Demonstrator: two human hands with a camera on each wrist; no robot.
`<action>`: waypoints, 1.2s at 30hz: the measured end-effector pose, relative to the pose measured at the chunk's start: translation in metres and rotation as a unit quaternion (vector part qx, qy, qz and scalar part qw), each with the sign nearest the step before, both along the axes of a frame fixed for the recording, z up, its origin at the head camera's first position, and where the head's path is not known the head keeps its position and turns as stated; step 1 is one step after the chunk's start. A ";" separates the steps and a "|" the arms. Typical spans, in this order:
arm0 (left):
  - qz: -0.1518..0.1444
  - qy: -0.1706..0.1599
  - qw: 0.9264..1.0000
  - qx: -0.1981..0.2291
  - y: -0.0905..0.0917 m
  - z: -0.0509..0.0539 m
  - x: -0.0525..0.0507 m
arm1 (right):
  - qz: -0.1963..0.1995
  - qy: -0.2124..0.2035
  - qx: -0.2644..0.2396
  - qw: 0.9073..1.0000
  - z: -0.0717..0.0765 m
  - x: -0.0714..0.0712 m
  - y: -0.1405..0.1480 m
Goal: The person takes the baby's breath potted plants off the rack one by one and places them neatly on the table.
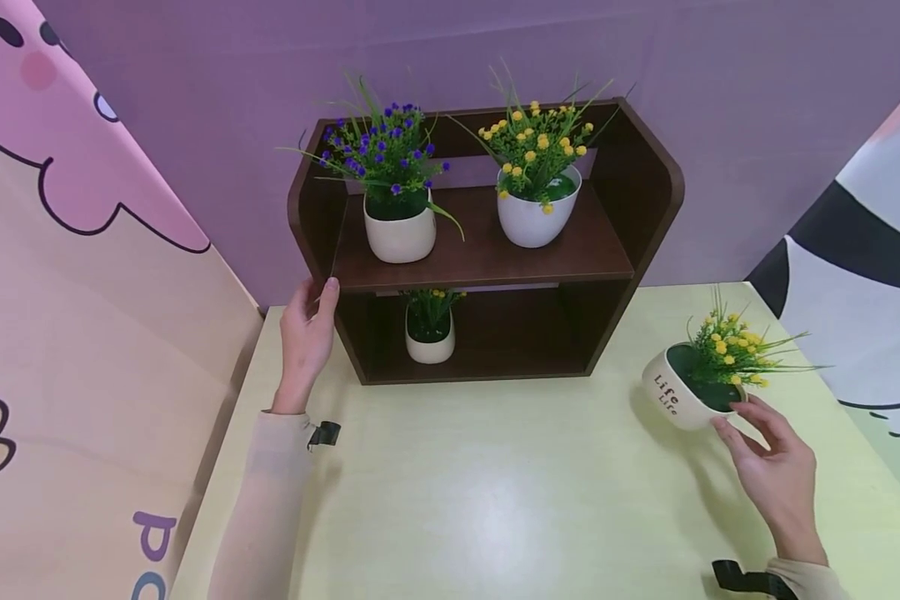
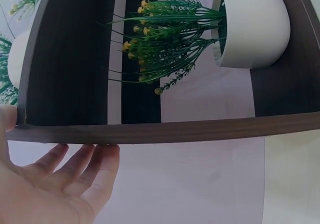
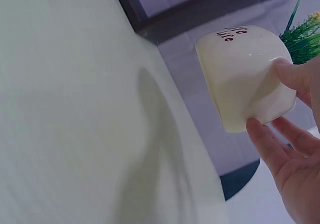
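Note:
At the right of the head view, my right hand (image 1: 782, 467) pinches a cream flower pot (image 1: 675, 396) by its rim, thumb on one side and fingers on the other. The pot is tilted above the table, bears "Life" lettering and holds yellow artificial flowers (image 1: 731, 342). My left hand (image 1: 306, 337) grips the left side panel of a dark brown two-tier shelf (image 1: 465, 271). In the left wrist view, its fingers (image 2: 102, 171) press the panel's outer face, with the thumb at the middle board's front edge.
On the upper tier stand a white pot with purple flowers (image 1: 401, 237) and a white pot with yellow flowers (image 1: 536, 221). A smaller potted plant (image 1: 430, 346) sits below at the left. The shelf stands at the back of the pale table (image 1: 450, 475), before a purple backdrop (image 1: 217, 100).

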State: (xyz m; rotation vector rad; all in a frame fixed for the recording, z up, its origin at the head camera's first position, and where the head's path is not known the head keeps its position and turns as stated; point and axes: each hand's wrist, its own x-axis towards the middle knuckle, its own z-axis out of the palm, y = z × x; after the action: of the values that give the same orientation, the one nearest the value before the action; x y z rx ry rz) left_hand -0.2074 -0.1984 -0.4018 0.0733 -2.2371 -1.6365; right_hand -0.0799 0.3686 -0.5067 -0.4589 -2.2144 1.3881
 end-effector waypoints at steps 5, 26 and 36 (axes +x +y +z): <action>0.001 -0.003 1.000 -0.004 0.000 0.000 0.000 | -0.026 -0.018 -0.038 0.999 -0.008 0.001 0.018; -0.007 -0.001 1.000 -0.004 -0.002 0.000 -0.001 | -0.059 -0.095 -0.080 0.990 -0.037 0.011 0.064; -0.010 0.002 1.000 -0.002 -0.001 0.000 0.000 | -0.081 -0.093 -0.072 0.990 -0.040 0.011 0.060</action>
State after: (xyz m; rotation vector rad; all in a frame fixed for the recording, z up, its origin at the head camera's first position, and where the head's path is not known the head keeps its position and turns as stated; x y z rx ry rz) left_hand -0.2070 -0.1996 -0.4014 0.0462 -2.2451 -1.6420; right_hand -0.0690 0.4281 -0.5467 -0.8321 -2.1714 1.4759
